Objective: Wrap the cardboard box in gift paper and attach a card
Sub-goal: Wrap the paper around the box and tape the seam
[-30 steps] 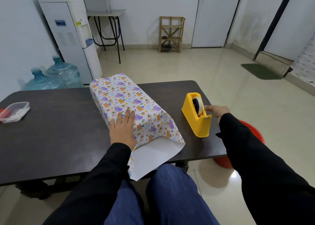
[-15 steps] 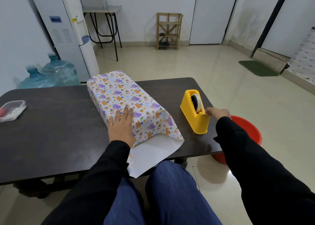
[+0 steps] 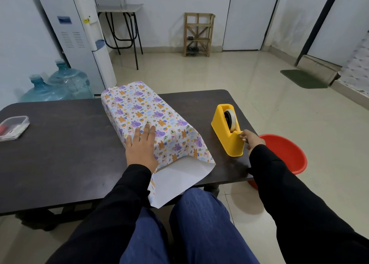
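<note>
The left hand (image 3: 140,149) lies flat and open, pinning the thin, springy, tear-prone gift paper (image 3: 151,121) on the stiff box, while the right hand (image 3: 252,140) pinches the sticky tape end at the yellow dispenser (image 3: 226,136).

**What you can count here**

You have two hands: your left hand (image 3: 141,151) and your right hand (image 3: 253,140). There is one bench (image 3: 60,143). On it you can count one box in gift paper (image 3: 147,115), one yellow tape holder (image 3: 227,133) with one roll of tape (image 3: 230,119) in it, and one clear plastic tub (image 3: 14,127).

On the floor you can count one red bowl (image 3: 287,153), two big blue water bottles (image 3: 68,82), one white water machine (image 3: 79,41), one small table with black legs (image 3: 121,9), one little wooden shelf (image 3: 198,34) and one green mat (image 3: 303,81).
</note>
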